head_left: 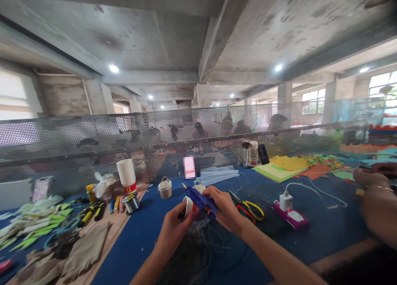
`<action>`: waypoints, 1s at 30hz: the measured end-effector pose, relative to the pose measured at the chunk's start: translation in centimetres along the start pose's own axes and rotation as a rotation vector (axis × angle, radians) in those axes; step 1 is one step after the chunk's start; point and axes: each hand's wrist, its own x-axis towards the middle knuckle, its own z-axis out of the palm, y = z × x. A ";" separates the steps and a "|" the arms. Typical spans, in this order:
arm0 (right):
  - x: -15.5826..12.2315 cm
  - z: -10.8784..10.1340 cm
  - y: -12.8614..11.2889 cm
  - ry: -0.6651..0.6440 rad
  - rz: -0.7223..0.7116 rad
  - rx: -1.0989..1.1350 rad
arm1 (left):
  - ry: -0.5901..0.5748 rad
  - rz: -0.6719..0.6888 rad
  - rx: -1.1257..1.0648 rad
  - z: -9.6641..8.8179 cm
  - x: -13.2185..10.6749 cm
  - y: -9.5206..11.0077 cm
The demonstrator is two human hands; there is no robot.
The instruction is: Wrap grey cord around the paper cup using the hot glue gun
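My left hand [177, 221] is closed around a small white-and-red paper cup [187, 208], whose opening faces the glue gun. In my right hand [223, 206] is a blue glue gun [200, 200], its pale nozzle pointing up and left above the cup. The gun's body covers part of the cup, so I cannot tell whether they touch. A heap of grey strands [187, 256] lies below my hands. Just beyond them stand a small cream bucket with a handle [165, 189] and a second one [199, 186], partly hidden by the gun.
Right of me lie red-handled scissors [246, 214], yellow-handled scissors [256, 210] and a purple power strip [299, 219]. Stacked paper cups [126, 173], a wire spool [131, 203] and brown cloth [88, 250] are left. Another person's arm [378, 198] reaches in at right. A perforated screen [108, 140] stands behind.
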 end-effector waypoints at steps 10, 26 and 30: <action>0.0 -0.3 0.4 -0.013 0.040 0.012 | -0.030 -0.033 -0.071 0.1 -0.1 0.2; 0.1 -0.8 0.5 -0.043 0.073 0.059 | -0.126 -0.004 -0.085 -0.3 -0.4 1.6; 0.0 -0.8 0.6 -0.042 0.088 0.084 | -0.131 -0.016 -0.094 -0.3 -0.4 1.8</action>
